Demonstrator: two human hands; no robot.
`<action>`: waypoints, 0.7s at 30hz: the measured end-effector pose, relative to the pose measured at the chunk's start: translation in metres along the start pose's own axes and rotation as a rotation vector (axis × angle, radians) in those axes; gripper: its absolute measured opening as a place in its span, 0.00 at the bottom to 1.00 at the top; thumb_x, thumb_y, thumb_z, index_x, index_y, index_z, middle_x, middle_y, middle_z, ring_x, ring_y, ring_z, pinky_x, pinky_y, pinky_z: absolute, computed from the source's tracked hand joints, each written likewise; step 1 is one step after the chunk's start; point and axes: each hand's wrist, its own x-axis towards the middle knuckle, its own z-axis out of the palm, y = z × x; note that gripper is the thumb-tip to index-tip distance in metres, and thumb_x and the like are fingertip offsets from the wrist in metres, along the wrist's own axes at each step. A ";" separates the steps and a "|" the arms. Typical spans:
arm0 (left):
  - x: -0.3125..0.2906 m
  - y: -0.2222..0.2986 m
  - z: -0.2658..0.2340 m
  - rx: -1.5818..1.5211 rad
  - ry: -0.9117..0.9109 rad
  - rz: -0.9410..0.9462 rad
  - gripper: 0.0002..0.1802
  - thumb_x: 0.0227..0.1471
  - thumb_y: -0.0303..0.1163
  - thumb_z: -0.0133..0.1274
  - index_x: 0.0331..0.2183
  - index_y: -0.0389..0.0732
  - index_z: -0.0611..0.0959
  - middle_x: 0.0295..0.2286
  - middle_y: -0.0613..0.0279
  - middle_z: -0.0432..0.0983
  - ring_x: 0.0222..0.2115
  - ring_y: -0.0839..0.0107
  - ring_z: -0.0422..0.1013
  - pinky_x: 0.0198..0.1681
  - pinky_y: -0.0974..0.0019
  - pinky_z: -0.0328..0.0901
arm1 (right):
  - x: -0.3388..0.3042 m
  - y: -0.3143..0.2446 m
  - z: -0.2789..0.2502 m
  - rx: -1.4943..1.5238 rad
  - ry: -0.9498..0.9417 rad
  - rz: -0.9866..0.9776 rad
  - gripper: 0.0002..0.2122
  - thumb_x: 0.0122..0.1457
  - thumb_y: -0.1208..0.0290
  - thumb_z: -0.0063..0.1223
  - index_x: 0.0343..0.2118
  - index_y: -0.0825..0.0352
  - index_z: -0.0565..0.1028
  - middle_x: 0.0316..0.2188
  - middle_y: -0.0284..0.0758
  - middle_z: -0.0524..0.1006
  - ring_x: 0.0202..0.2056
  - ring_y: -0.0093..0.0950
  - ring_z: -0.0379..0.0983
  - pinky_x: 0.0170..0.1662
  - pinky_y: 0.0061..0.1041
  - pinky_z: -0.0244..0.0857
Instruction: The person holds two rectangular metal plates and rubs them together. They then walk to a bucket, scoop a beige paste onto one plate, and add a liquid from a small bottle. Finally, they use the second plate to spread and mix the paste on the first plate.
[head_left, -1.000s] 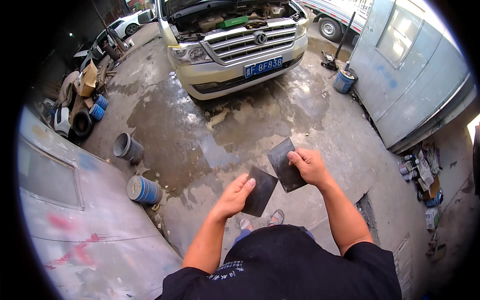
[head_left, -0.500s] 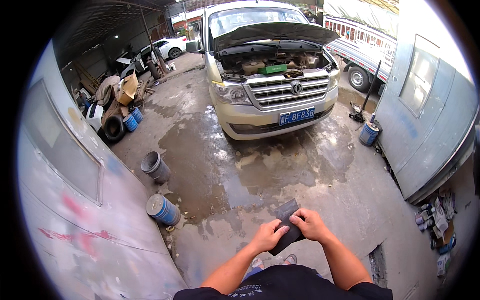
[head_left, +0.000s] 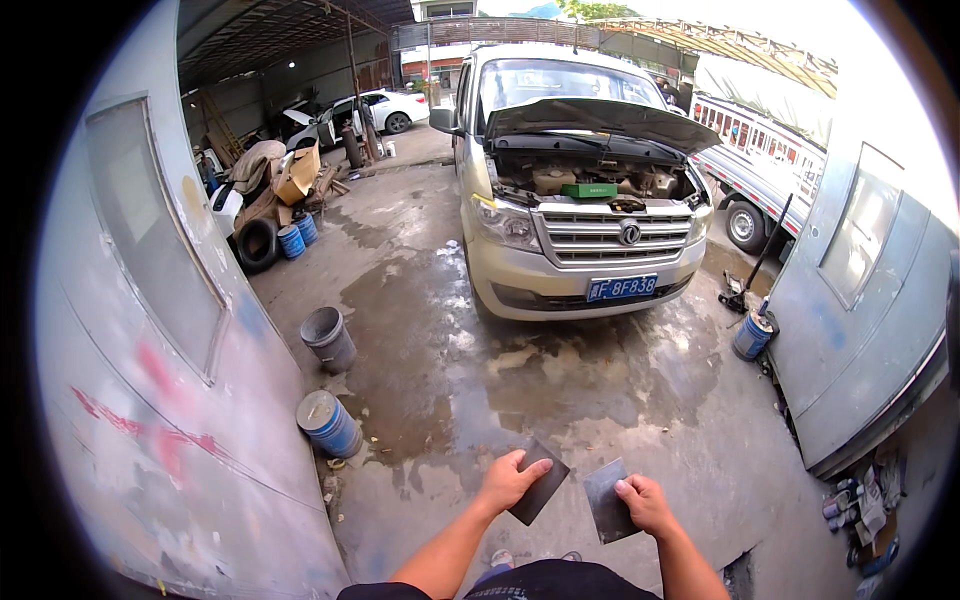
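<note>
My left hand (head_left: 507, 482) grips a thin dark rectangular sheet (head_left: 545, 493) by one edge, thumb lying across its face; it looks like sandpaper. A similar sheet (head_left: 606, 503), greyer on the visible side, is pinched at its right edge in my right hand (head_left: 648, 505). Both sheets are held low in front of my body, with a small gap between them. Neither hand touches anything else. Beyond them stands a beige van (head_left: 590, 278), its hood (head_left: 600, 118) raised and a green box (head_left: 589, 190) lying at the front of the engine bay.
A paint-smeared metal door (head_left: 130, 350) flanks me on the left, another door (head_left: 850, 290) on the right. Along the left stand a grey bucket (head_left: 328, 338) and a blue pail (head_left: 330, 425). A blue can (head_left: 752, 337) and a floor jack (head_left: 738, 292) are at the right. The concrete floor has wet patches.
My hands, which were close together on the overlapping dark material, have moved apart, each now with a separate sheet. The view has tilted up and shifted left.
</note>
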 end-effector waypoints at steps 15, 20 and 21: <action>-0.005 -0.029 -0.016 0.101 0.007 0.254 0.17 0.61 0.41 0.46 0.32 0.36 0.79 0.26 0.61 0.77 0.31 0.75 0.71 0.37 0.66 0.66 | 0.003 -0.053 0.047 -0.526 -0.261 -0.097 0.14 0.56 0.60 0.54 0.41 0.65 0.75 0.33 0.47 0.78 0.37 0.45 0.75 0.39 0.36 0.68; -0.007 -0.009 -0.010 0.071 -0.338 0.202 0.11 0.58 0.33 0.51 0.39 0.36 0.79 0.32 0.62 0.79 0.35 0.77 0.72 0.39 0.69 0.67 | 0.011 -0.043 0.058 -0.662 -0.342 -0.210 0.12 0.56 0.58 0.52 0.35 0.63 0.74 0.26 0.45 0.77 0.30 0.48 0.74 0.33 0.41 0.67; -0.004 -0.012 -0.008 0.111 -0.411 0.193 0.11 0.57 0.32 0.51 0.39 0.36 0.80 0.32 0.63 0.79 0.34 0.77 0.72 0.38 0.69 0.67 | 0.013 -0.039 0.058 -0.687 -0.342 -0.251 0.12 0.56 0.58 0.52 0.34 0.62 0.74 0.25 0.45 0.77 0.29 0.48 0.73 0.32 0.41 0.67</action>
